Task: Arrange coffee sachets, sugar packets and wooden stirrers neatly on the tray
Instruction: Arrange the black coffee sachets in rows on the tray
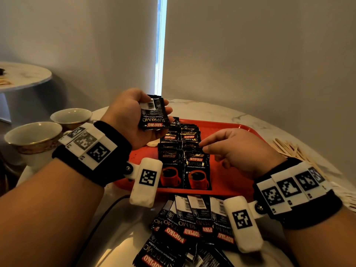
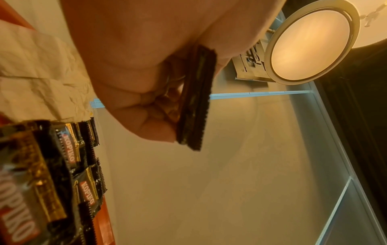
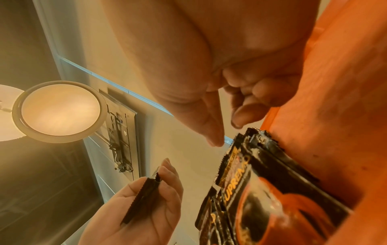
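Note:
My left hand [image 1: 154, 107] holds one black Kopiko coffee sachet [image 1: 154, 117] back side up, raised above the back left of the red tray [image 1: 235, 128]. In the left wrist view that sachet [image 2: 196, 99] shows edge-on, pinched between thumb and fingers. Two neat rows of sachets [image 1: 185, 162] lie face up on the tray. My right hand [image 1: 204, 147] hovers at the top edge of the nearest right sachet [image 3: 261, 182], thumb and forefinger slightly apart and holding nothing. Wooden stirrers [image 1: 289, 149] lie on the table to the right of the tray.
A loose pile of sachets [image 1: 192, 224] lies on the marble table in front of the tray. Two cups [image 1: 34, 135] stand at the left. White crumpled paper [image 1: 346, 199] lies at the right edge. A dark cable [image 1: 107, 209] runs along the near left. A second table [image 1: 23, 76] stands behind.

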Available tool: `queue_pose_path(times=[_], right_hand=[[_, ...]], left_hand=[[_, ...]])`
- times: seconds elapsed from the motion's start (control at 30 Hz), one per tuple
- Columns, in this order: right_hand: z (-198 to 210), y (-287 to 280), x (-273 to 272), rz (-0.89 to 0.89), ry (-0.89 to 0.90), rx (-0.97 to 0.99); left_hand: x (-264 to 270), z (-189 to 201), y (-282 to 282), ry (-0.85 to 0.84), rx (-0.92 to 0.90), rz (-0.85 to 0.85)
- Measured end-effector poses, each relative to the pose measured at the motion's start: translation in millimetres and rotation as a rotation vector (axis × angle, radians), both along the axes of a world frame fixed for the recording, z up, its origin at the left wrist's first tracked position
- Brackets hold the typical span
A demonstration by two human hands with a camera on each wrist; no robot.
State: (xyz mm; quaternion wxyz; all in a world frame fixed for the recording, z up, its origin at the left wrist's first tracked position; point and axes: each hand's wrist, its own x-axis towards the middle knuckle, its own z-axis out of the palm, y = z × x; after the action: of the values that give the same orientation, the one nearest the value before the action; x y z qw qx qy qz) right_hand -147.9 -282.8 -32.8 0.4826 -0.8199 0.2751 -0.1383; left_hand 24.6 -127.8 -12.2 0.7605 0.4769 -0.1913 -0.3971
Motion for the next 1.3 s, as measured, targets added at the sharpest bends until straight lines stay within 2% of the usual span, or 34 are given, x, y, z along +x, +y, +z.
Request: queue_pose_path(times=[0.2, 0.37, 0.5, 0.73, 0.87, 1.03, 1.13, 1.2, 1.3], right_hand=[[5.8, 1.2, -2.7, 0.016, -0.173, -0.05], [12.3, 11.0, -5.5, 0.131, -0.417, -0.028], [16.7, 18.0, -5.8, 0.218, -0.543, -0.007], [11.2, 17.9, -1.5, 0.277, -0.586, -0.037], [12.0, 19.0, -2.0, 0.309, -0.619, -0.048], [11.5, 17.2, -1.1, 0.276, -0.603, -0.083], [15.0, 20.6, -3.4, 0.255, -0.663, -0.096], [18.5, 20.2, -4.8, 0.19, -0.721, -0.109], [17.8, 9.4, -4.7, -0.007, -0.796, -0.073]], left_hand=[[-2.4, 2.1, -1.5, -0.044, 0.043, -0.023], [-6.3, 2.4, -3.5, -0.013, 0.014, -0.075], [-16.1, 4.0, -6.8, -0.059, 0.035, -0.083], [-26.4, -1.1, -12.2, -0.114, 0.052, -0.128], [-26.6, -0.9, -12.2, -0.091, 0.078, -0.137], [-23.2, -0.6, -11.8, -0.076, 0.105, -0.103], [-19.8, -1.2, -11.3, -0.074, 0.109, -0.098], [-17.4, -3.0, -10.8, -0.083, 0.11, -0.099], [-15.8, -6.2, -9.7, -0.162, 0.095, -0.123]])
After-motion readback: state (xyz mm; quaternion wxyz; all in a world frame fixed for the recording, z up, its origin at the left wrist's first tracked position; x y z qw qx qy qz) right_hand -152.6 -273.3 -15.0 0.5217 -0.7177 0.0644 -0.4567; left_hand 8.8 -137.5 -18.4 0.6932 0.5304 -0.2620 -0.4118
